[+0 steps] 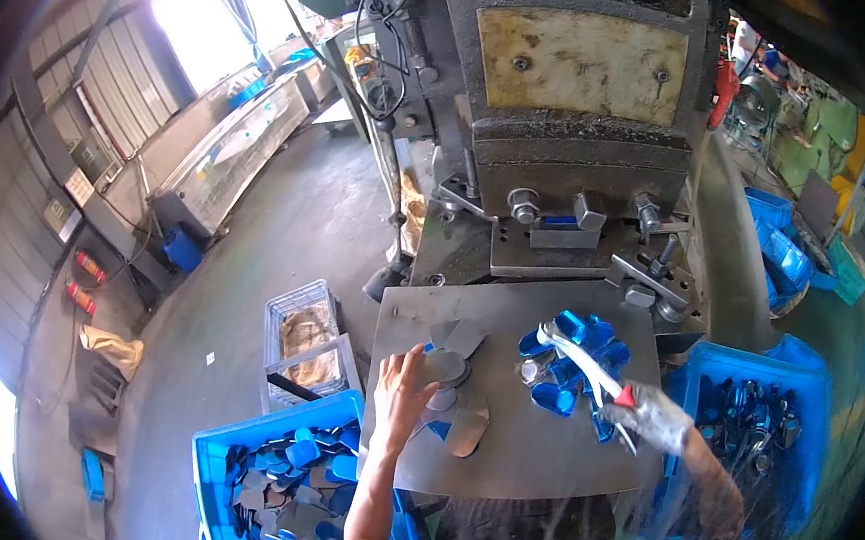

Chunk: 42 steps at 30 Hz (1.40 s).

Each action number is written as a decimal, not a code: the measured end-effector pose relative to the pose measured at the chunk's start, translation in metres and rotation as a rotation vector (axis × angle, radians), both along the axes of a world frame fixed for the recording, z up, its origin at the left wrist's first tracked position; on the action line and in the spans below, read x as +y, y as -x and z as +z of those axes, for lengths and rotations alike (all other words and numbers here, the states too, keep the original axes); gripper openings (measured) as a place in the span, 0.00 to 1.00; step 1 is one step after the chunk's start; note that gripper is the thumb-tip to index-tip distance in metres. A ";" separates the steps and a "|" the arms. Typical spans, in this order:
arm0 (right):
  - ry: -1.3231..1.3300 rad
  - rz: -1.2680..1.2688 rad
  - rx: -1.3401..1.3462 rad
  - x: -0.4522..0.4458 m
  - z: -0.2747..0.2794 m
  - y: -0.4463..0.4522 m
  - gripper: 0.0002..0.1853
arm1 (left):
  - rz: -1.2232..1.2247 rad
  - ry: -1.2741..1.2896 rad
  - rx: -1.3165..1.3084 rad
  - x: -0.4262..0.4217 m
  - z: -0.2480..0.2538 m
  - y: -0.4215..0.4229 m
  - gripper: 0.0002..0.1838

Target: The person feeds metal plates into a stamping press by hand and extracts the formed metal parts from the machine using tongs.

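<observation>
My bare left hand [401, 396] is over the left part of the metal work table [509, 464]. Its thumb and index finger close on the edge of a rounded flat metal blank [443, 368]. More flat blanks [467, 429] lie around it, some with blue film. My right hand [655, 418], in a grey-stained glove, grips long metal tongs [583, 361] with a red part at the handle. The tongs' tip reaches over a pile of shiny blue formed metal pieces [598, 340]; whether it holds one cannot be made out.
A large press [576, 150] stands ahead, with a die and bolts [552, 240] beyond the table. At lower left, a blue bin [209, 455] holds many flat blanks. Another blue bin [813, 397], at right, holds formed pieces. A grey plastic crate [295, 296] sits on the floor.
</observation>
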State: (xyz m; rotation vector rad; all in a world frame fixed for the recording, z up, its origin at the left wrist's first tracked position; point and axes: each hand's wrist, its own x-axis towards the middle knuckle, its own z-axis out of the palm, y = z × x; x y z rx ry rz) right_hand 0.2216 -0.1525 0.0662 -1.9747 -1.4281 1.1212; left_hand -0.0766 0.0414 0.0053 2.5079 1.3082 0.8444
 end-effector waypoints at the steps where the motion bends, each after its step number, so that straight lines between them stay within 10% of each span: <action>1: 0.119 -0.124 0.204 -0.005 0.003 0.010 0.16 | 0.003 -0.006 0.025 -0.001 0.002 0.001 0.34; 7: 0.191 -0.029 0.112 -0.023 0.002 0.025 0.14 | 0.031 -0.084 0.095 -0.008 0.017 -0.007 0.34; 13: 0.106 0.019 0.068 -0.024 -0.004 0.024 0.18 | -0.012 -0.051 0.065 -0.012 0.014 0.003 0.12; 23: -0.254 0.061 -0.158 0.027 -0.009 -0.024 0.17 | -0.260 0.826 -1.143 -0.025 0.026 -0.006 0.07; 29: -0.205 -0.360 0.602 0.093 0.003 -0.024 0.08 | -0.389 1.126 -1.098 -0.039 0.004 -0.025 0.11; 42: -0.249 -0.410 0.705 0.099 -0.005 -0.016 0.09 | -0.294 1.027 -0.791 -0.032 0.005 -0.035 0.23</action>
